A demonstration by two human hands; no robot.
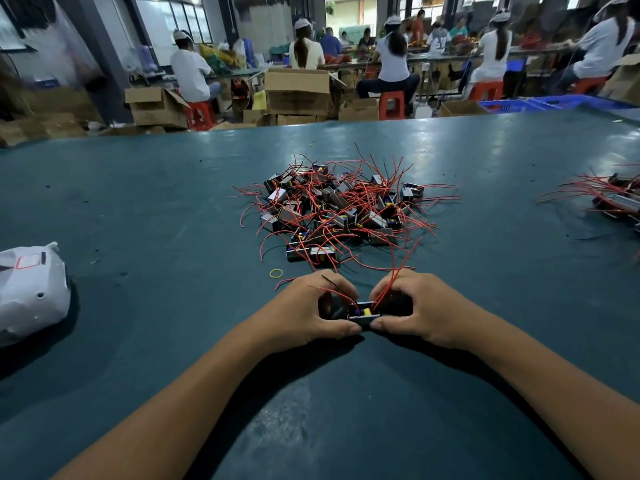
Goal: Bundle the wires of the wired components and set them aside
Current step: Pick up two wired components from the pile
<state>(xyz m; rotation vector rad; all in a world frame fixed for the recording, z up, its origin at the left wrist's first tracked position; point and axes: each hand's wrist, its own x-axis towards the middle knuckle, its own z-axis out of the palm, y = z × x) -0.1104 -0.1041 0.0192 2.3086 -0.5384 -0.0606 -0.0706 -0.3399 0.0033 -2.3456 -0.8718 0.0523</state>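
Wired component — gripped between both hands.

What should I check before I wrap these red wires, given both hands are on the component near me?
1. Left hand grips the component: ok.
2. Right hand grips it too: ok.
3. Red wires gathered together: not ok, they splay upward.
4. Rubber band within reach: ok, lying on the table beside the left hand.
5. Band on fingers: cannot tell.
6. Pile apart from the hands: ok.
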